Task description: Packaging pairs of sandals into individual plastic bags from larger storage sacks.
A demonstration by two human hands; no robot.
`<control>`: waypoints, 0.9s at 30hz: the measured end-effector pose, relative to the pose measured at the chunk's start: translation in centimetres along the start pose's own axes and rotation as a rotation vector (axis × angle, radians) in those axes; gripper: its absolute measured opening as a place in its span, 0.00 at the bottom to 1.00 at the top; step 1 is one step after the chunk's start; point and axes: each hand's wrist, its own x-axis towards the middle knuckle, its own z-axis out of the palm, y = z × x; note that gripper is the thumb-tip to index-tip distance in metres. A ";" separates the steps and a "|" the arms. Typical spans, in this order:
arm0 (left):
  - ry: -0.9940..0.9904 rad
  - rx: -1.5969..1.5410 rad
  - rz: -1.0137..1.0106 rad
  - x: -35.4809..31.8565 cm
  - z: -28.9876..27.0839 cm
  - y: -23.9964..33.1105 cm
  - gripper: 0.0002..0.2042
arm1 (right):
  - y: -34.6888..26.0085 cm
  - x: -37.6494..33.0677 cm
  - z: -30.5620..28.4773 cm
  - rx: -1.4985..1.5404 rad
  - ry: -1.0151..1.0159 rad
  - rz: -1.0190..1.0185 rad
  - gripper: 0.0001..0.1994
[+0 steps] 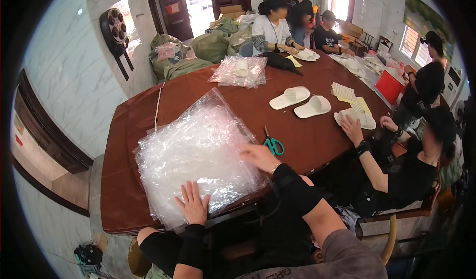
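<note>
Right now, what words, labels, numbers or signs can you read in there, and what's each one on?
Grey shirt in front: lettering at the picture's lower edge, not copied here.
Black T-shirt at the far side, worn by someone seated: small pale lettering, not copied here.
Yellowish sheet near the slippers: any marks are too small to read.
Clear plastic bags: no readable print.

- Teal-handled scissors (273, 144), just beyond the right hand (259, 157)
- Two cream open-toed slide slippers (311, 107), farther out, rightward of that hand
- Seated co-worker in black (409, 187), to the right of the right hand
- Red bin (388, 86), far off, right of both hands
- Stuffed green sacks (209, 48), well beyond both hands
- Black wall-mounted panel with round pads (114, 28), far ahead, left of the left hand (193, 205)
</note>
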 end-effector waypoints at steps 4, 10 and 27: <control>-0.027 -0.060 -0.021 0.0 0.2 -0.7 0.33 | 1.6 -0.6 4.9 -0.386 -0.213 -0.439 0.25; 0.004 -0.871 -0.095 -0.4 -8.3 -6.3 0.18 | 3.2 -0.9 5.7 -0.603 -0.419 -0.323 0.31; 0.545 -0.774 -0.698 -20.1 -11.3 -18.4 0.10 | 3.2 -0.5 3.9 -0.191 0.502 0.130 0.30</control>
